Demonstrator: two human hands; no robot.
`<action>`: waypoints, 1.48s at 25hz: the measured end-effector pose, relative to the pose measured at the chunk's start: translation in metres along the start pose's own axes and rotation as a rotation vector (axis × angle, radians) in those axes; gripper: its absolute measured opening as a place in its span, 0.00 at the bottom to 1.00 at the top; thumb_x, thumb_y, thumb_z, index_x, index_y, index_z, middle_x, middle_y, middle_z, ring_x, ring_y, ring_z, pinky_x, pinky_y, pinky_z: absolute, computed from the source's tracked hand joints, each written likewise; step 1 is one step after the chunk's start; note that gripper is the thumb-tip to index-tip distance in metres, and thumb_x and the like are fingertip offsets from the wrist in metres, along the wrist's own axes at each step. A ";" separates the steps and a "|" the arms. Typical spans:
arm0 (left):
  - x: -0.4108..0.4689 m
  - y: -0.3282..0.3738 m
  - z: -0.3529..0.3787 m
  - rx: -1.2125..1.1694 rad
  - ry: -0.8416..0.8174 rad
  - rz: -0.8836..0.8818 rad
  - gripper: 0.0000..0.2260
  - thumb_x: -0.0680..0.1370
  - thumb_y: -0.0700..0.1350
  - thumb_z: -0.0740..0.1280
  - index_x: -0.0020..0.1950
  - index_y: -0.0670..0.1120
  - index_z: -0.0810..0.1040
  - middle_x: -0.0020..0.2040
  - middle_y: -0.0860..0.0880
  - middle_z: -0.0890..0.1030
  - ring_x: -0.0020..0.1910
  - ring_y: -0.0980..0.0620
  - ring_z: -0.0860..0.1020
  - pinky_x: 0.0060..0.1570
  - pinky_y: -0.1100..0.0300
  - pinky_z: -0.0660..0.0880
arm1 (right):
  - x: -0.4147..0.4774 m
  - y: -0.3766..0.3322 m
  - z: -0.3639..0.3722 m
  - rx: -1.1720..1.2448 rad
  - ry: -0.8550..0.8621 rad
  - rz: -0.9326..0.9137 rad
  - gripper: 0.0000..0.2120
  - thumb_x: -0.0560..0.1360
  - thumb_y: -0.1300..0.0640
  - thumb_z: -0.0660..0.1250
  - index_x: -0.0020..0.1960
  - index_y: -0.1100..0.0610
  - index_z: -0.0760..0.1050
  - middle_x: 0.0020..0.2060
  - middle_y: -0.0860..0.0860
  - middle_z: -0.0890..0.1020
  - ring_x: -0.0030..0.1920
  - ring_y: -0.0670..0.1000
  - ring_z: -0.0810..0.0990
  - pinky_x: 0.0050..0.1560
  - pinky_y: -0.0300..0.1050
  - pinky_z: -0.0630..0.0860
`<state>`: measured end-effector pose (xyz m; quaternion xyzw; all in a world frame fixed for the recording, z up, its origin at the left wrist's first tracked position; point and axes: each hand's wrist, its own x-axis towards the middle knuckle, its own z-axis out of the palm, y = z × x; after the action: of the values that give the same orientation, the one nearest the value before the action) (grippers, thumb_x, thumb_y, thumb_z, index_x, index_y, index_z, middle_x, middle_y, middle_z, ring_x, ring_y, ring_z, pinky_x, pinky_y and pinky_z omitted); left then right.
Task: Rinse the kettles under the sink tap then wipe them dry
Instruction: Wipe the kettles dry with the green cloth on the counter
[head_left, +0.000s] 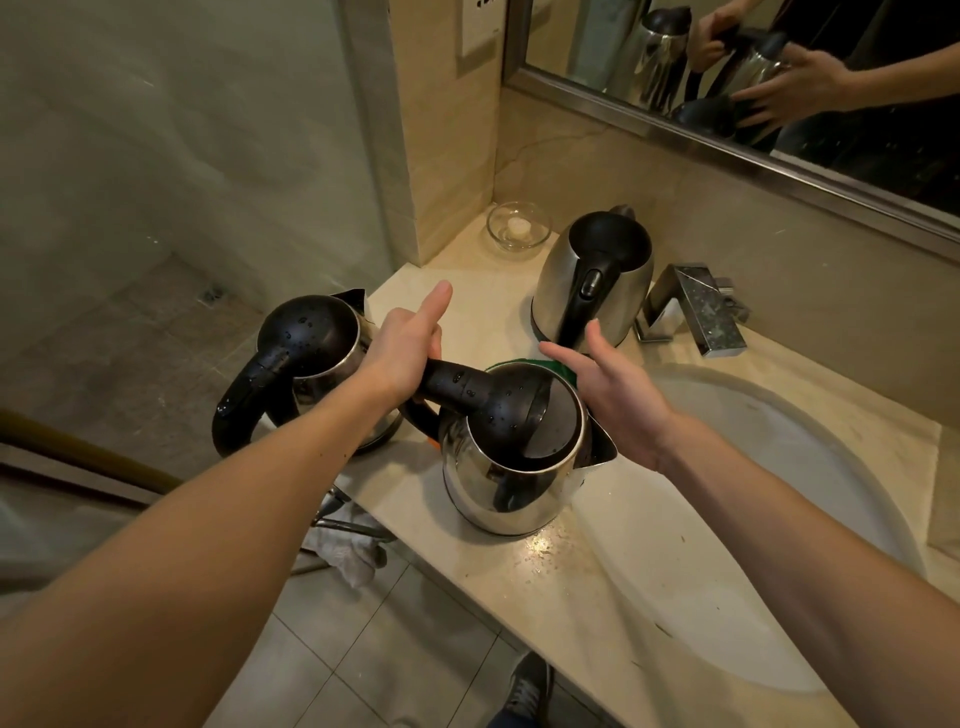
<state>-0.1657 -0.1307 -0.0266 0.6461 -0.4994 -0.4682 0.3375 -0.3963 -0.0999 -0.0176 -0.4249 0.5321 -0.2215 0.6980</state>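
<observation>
Left hand (410, 347) wraps the handle of the near kettle (511, 467), steadying it on the worktop (597, 571); right hand (605, 382) hovers open and empty beside its raised lid. Inside looks empty. Two more kettles stand left and beyond the hands, the sink (810, 467) right.

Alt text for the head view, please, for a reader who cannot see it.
The left hand grips the handle of the near steel kettle on a wet counter; the open right hand hovers beside it. Two more kettles stand left and behind, near the tap.
</observation>
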 end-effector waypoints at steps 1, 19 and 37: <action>0.000 0.001 0.000 0.013 -0.009 0.004 0.32 0.83 0.63 0.55 0.25 0.44 0.66 0.22 0.51 0.66 0.28 0.50 0.68 0.43 0.53 0.68 | 0.004 0.000 0.001 -0.016 0.036 0.005 0.33 0.80 0.32 0.45 0.78 0.49 0.60 0.78 0.52 0.62 0.79 0.54 0.56 0.75 0.50 0.52; -0.003 0.004 0.003 0.047 0.065 0.015 0.32 0.84 0.62 0.53 0.26 0.43 0.67 0.19 0.53 0.66 0.29 0.50 0.70 0.41 0.54 0.68 | 0.014 -0.017 0.003 -0.094 -0.063 0.001 0.34 0.75 0.28 0.47 0.72 0.43 0.70 0.79 0.52 0.61 0.78 0.54 0.58 0.75 0.53 0.52; -0.007 -0.004 0.008 0.129 0.067 -0.155 0.45 0.79 0.72 0.46 0.65 0.32 0.76 0.55 0.34 0.82 0.54 0.36 0.80 0.56 0.47 0.73 | -0.028 -0.021 0.027 -0.768 -0.052 -0.272 0.29 0.72 0.23 0.50 0.71 0.28 0.61 0.68 0.33 0.66 0.75 0.46 0.59 0.73 0.44 0.55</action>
<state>-0.1726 -0.1227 -0.0306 0.7183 -0.4657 -0.4380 0.2745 -0.3772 -0.0803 0.0173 -0.7265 0.4975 -0.0861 0.4660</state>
